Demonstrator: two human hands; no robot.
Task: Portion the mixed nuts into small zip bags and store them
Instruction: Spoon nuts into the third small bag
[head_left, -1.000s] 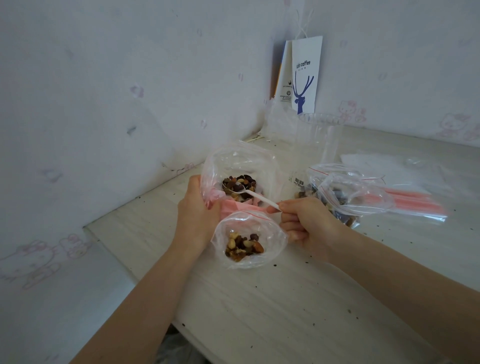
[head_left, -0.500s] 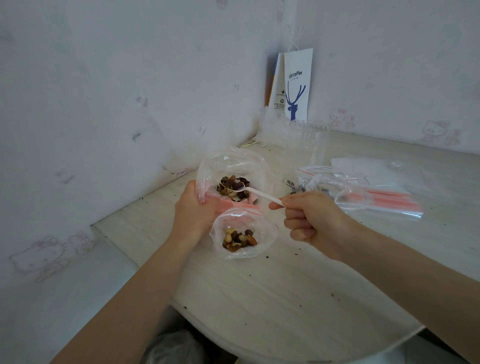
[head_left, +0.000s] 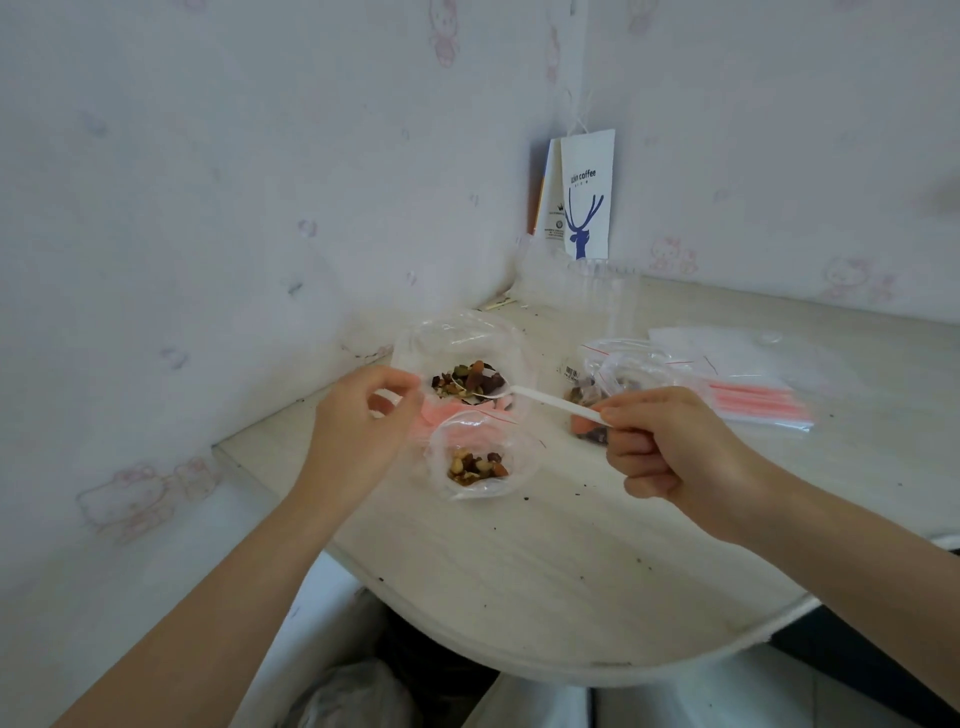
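Open small zip bag (head_left: 519, 453), few mixed nuts (head_left: 475, 464) inside, lies before larger bag (head_left: 457, 338).

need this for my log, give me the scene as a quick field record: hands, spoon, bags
left hand: fingers pinch rim of big bag
right hand: grips spoon by the handle
spoon bowl: inside big bag, loaded with nuts
small bag: open, on table, just in front of big bag, some nuts inside
filled bags: right of big bag, partly behind right hand
empty bags: flat stack, far right
step: scooping; small bag not yet sealed
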